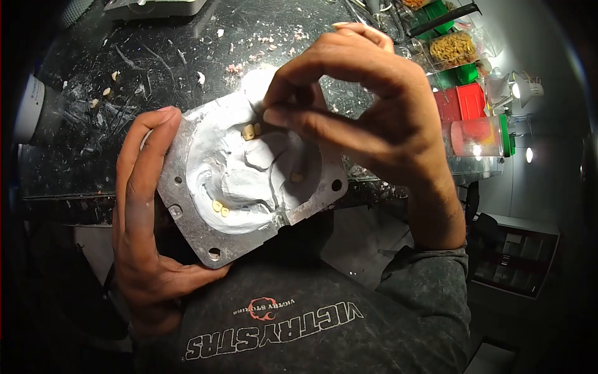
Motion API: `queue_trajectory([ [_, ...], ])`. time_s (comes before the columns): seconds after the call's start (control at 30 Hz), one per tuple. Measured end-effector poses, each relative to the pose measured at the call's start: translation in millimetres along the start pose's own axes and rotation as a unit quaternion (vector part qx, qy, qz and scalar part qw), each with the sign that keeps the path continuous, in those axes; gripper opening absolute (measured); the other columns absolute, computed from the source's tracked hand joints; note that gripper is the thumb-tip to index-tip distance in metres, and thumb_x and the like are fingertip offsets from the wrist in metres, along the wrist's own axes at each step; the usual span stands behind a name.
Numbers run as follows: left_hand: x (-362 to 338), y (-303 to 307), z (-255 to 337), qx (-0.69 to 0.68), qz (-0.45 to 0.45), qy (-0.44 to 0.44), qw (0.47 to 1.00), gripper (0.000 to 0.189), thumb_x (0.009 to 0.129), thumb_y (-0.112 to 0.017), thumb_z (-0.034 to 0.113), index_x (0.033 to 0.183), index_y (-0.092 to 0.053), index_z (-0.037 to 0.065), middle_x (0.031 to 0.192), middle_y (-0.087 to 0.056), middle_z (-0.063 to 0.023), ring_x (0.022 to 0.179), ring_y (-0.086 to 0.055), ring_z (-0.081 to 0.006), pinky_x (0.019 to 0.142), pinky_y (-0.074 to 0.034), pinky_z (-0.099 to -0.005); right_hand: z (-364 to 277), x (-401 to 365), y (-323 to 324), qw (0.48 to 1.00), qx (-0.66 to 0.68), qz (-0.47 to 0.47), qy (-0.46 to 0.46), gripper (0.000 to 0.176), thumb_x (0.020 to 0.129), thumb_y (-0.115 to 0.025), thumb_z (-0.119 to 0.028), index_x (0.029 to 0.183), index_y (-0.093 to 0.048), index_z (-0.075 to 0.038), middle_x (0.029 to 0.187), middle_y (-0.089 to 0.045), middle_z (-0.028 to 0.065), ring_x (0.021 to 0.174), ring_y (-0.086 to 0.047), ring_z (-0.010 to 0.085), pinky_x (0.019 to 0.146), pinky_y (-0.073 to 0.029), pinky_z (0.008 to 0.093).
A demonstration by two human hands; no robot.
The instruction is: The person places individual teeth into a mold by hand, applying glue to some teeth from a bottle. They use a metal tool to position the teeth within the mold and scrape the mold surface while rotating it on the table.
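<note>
A metal dental flask half (198, 238) filled with white plaster (240, 181) is tilted up at the bench's front edge. My left hand (140, 206) grips it by the left side, fingers along the outer edge and thumb underneath. Yellowish artificial teeth (248, 132) sit in the plaster near the top, with a pair of teeth (220, 207) at the lower left. Another tooth (297, 177) lies in shadow on the right. Over the upper rim, my right hand (380, 106) has thumb and forefinger pinched together against the plaster; whatever is between them is hidden.
Plaster crumbs and pink scraps (237, 67) litter the dark bench (149, 50), with several loose teeth-like bits at left. A white container (31, 109) stands far left. Clear boxes (453, 48), a red bin (470, 101) and a green-lidded jar (479, 137) line the right.
</note>
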State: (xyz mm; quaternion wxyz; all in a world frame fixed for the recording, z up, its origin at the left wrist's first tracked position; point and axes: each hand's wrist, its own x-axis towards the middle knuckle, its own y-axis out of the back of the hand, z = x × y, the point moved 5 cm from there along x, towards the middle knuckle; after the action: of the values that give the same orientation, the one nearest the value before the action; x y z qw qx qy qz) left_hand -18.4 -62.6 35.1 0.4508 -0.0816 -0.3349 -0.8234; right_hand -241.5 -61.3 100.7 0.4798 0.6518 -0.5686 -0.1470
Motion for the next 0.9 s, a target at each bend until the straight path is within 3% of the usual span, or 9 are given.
queue_trajectory([
  [0.23, -0.3, 0.6, 0.5, 0.011, -0.004, -0.001, 1.0, 0.122, 0.047, -0.09, 0.016, 0.155, -0.038, -0.005, 0.156, -0.042, -0.0256, 0.147, -0.041, -0.0369, 0.122, -0.034, -0.0476, -5.5, -1.2, -0.9, 0.998, -0.053, 0.02, 0.01, 0.019, 0.073, -0.091, -0.014, 0.085, -0.075, -0.016, 0.079, -0.068, -0.0077, 0.078, -0.062, 0.0084, 0.103, -0.036, 0.0352],
  [0.3, -0.7, 1.2, -0.2, 0.021, -0.005, -0.012, 1.0, 0.121, 0.048, -0.09, 0.017, 0.155, -0.037, -0.005, 0.157, -0.042, -0.0256, 0.147, -0.04, -0.0366, 0.123, -0.034, -0.0473, -2.6, -2.2, -4.9, 0.997, -0.069, -0.003, 0.016, 0.018, 0.082, -0.086, -0.024, 0.091, -0.071, -0.019, 0.084, -0.066, -0.0068, 0.094, -0.066, 0.0138, 0.109, -0.031, 0.0447],
  [0.43, -2.0, 1.0, 2.7, 0.018, -0.011, -0.008, 1.0, 0.122, 0.049, -0.091, 0.02, 0.155, -0.037, -0.005, 0.156, -0.043, -0.0257, 0.147, -0.041, -0.0367, 0.122, -0.034, -0.0472, -6.2, -0.1, -5.1, 0.998, -0.066, -0.011, 0.02, 0.017, 0.082, -0.085, -0.022, 0.09, -0.07, -0.019, 0.084, -0.065, -0.0071, 0.095, -0.066, 0.0141, 0.108, -0.031, 0.0445],
  [0.5, -6.4, 0.1, 3.1, 0.032, 0.033, 0.011, 0.999, 0.124, 0.047, -0.091, 0.022, 0.155, -0.037, -0.005, 0.154, -0.044, -0.0255, 0.146, -0.041, -0.037, 0.122, -0.034, -0.0475, -11.3, 0.5, -3.8, 0.995, -0.091, 0.021, 0.031, 0.021, 0.073, -0.09, -0.016, 0.085, -0.073, -0.017, 0.08, -0.067, -0.0093, 0.079, -0.061, 0.0092, 0.107, -0.033, 0.0376],
  [0.53, -6.5, -2.1, 3.6, 0.032, 0.034, 0.012, 0.999, 0.124, 0.047, -0.091, 0.022, 0.155, -0.037, -0.005, 0.154, -0.044, -0.0255, 0.146, -0.041, -0.037, 0.122, -0.034, -0.0475, -14.1, 2.0, -3.3, 0.995, -0.089, 0.02, 0.031, 0.021, 0.073, -0.09, -0.016, 0.085, -0.073, -0.017, 0.08, -0.067, -0.0093, 0.079, -0.061, 0.0092, 0.107, -0.033, 0.0376],
  [0.6, -6.1, -2.7, 4.0, -0.042, 0.053, 0.013, 0.998, 0.12, 0.05, -0.093, 0.023, 0.154, -0.039, -0.004, 0.153, -0.044, -0.0247, 0.145, -0.043, -0.0365, 0.122, -0.035, -0.0483, -20.7, 4.8, -3.6, 0.989, -0.145, 0.001, 0.036, 0.021, 0.074, -0.09, -0.013, 0.084, -0.071, -0.015, 0.079, -0.066, -0.0062, 0.078, -0.061, 0.0113, 0.097, -0.041, 0.0358],
  [0.73, -1.2, -0.6, -6.7, -0.092, 0.078, 0.012, 0.993, 0.115, 0.049, -0.094, 0.021, 0.15, -0.044, -0.001, 0.149, -0.046, -0.0259, 0.143, -0.044, -0.0382, 0.117, -0.039, -0.0479, -23.0, 6.6, -0.4, 0.985, -0.166, -0.028, 0.031, 0.017, 0.079, -0.086, -0.017, 0.083, -0.069, -0.015, 0.079, -0.067, -0.0048, 0.084, -0.063, 0.0155, 0.1, -0.037, 0.0396],
  [0.9, -1.4, 0.7, -5.0, -0.044, 0.024, -0.054, 0.997, 0.109, 0.046, -0.095, 0.019, 0.145, -0.051, 0.002, 0.145, -0.047, -0.0274, 0.14, -0.045, -0.0403, 0.112, -0.045, -0.0475, -14.5, 8.7, -3.7, 0.988, -0.147, -0.046, 0.011, 0.017, 0.085, -0.081, -0.022, 0.082, -0.067, -0.014, 0.079, -0.067, -0.003, 0.09, -0.064, 0.0208, 0.104, -0.031, 0.0443],
])
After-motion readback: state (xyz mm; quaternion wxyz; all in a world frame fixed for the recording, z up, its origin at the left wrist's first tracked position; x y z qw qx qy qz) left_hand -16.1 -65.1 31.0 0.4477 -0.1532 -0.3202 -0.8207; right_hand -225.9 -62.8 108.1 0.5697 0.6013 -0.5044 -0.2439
